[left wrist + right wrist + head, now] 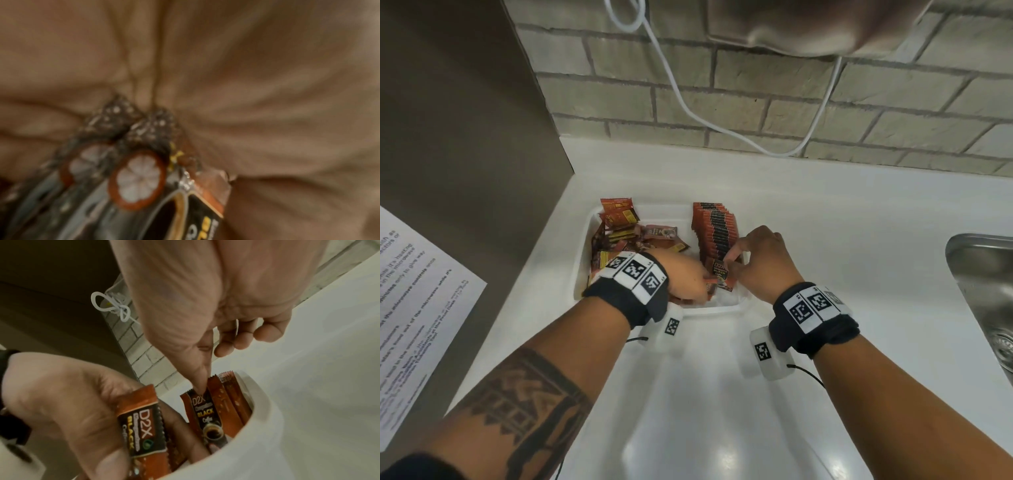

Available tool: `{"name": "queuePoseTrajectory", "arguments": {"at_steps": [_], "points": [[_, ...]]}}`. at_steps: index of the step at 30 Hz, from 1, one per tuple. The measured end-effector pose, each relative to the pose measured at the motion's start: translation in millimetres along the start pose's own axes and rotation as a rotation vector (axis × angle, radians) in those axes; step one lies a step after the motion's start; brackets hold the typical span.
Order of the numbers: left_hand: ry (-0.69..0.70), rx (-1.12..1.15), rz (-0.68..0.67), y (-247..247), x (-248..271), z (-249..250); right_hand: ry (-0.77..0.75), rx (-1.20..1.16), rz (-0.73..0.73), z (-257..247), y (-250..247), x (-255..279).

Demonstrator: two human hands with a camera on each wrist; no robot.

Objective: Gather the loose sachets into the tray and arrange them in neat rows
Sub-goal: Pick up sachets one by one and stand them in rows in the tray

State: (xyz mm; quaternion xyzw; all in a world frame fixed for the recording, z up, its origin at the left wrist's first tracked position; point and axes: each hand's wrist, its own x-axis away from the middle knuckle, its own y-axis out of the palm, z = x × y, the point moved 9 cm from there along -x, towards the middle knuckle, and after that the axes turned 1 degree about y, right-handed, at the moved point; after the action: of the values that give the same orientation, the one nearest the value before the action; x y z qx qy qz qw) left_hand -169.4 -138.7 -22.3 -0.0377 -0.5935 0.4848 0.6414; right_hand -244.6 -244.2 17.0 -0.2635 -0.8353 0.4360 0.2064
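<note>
A white tray (723, 310) sits on the white counter. Its left half holds a loose pile of red and brown sachets (626, 233). Along its right side stands a neat row of orange-and-black sachets (717, 229). My left hand (688, 277) is inside the tray at the front and grips a small bunch of D2X black coffee sachets (141, 423); they fill the blurred left wrist view (139, 178). My right hand (760, 260) pinches the top of the front sachet (205, 415) of the row, just inside the tray wall (267, 418).
A steel sink (983, 291) lies at the right edge of the counter. A printed paper sheet (414, 308) hangs on the brown panel (465, 137) at the left. A white cable (688, 102) loops down the brick wall behind the tray.
</note>
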Motion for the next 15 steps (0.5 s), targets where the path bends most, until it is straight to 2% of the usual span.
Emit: {"name": "queuePoseTrajectory", "arguments": {"at_steps": [3, 7, 15], "points": [[-0.018, -0.016, -0.049, 4.8, -7.8, 9.8, -0.017, 0.023, -0.004, -1.2, 2.1, -2.2], [-0.066, -0.020, -0.046, 3.9, -16.3, 8.8, -0.028, 0.014, 0.007, -0.1, -0.8, -2.6], [-0.073, 0.040, -0.056, 3.6, -20.4, 7.5, -0.042, -0.053, -0.010, 1.6, 0.9, -2.9]]}}
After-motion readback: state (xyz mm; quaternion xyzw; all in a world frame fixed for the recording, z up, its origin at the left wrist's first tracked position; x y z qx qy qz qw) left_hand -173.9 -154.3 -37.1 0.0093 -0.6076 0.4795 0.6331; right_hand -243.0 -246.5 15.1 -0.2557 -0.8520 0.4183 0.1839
